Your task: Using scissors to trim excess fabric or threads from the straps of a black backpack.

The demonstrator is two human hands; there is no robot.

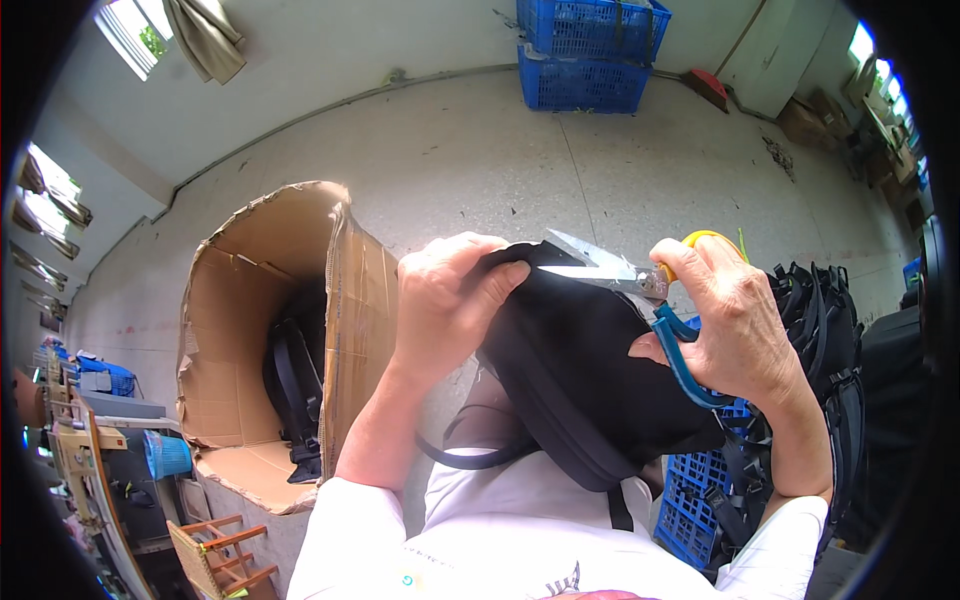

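My left hand (450,295) pinches the upper edge of a black fabric bag (590,380), thumb in front and fingers behind. The bag lies across my lap, and a padded strap or panel runs down its left side. In my right hand (735,310) is a pair of scissors (650,284) with one yellow handle and one teal handle. Their blades are spread apart and point left, over the bag's top edge close to my left thumb. Whether the blades touch the fabric I cannot tell.
On my left stands a large open cardboard box (365,300) with black strapped bags (295,370) inside. To my right, several black bags (820,330) are piled by a blue plastic crate (690,505). Stacked blue crates (585,80) stand at the far wall. A wooden stool (225,555) is at lower left.
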